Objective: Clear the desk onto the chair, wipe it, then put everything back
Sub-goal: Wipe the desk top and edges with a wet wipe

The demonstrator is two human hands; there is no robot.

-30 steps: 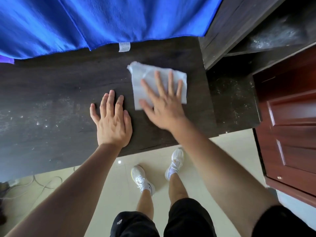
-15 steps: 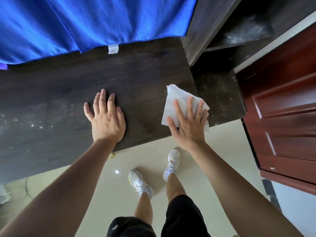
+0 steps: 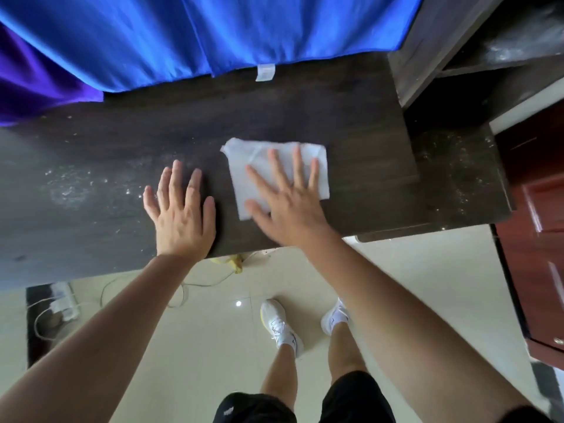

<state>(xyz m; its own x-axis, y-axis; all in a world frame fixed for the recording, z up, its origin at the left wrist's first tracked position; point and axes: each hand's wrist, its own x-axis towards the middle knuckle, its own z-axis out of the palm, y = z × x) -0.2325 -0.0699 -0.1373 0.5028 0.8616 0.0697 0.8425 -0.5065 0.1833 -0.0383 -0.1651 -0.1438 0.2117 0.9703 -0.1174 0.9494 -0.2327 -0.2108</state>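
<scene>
A dark wooden desk (image 3: 305,111) fills the middle of the head view. On it lies a folded white wipe (image 3: 244,172). My right hand (image 3: 287,196) presses flat on the wipe with its fingers spread and straight. My left hand (image 3: 180,209) rests palm down on the bare desk just left of the wipe, near the front edge. Pale dust specks (image 3: 70,187) cover the desk's left part. No chair is in view.
A blue cloth (image 3: 213,32) and a purple cloth (image 3: 36,90) hang over the desk's far edge. A dusty lower side surface (image 3: 457,172) and shelf unit stand at the right, beside a red-brown door (image 3: 537,239). Cables and a power strip (image 3: 64,303) lie on the floor.
My right hand slid the wipe from the desk's front right corner back toward the middle, close to my left hand. My left hand stayed planted. The camera shifted.
</scene>
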